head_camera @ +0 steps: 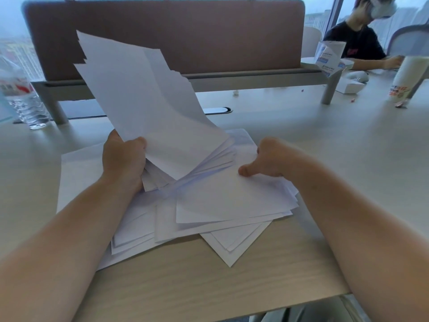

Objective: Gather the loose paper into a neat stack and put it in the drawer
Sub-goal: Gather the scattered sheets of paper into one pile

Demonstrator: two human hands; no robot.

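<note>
Two hands are working a white paper spread on the table (348, 159). Left hand (124, 159) is gripping a raised sheaf of sheets (144, 96), grip clamped on its lower edge, pages fanning up and away. Right hand (270, 160) is pressing down on the loose pile (220, 201), fingers curled, thumb touching the top sheet. Water bottle (21, 96) is standing far left.

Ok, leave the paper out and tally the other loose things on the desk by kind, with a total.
Clear plastic water bottle, far left: 1
Tall white paper cup, far right: 1
Blue-and-white printed packet, by the divider's right end: 1
White box, beside the cup: 1
Total: 4
A few specks near the cup are too small to identify, so they are not counted.
</note>
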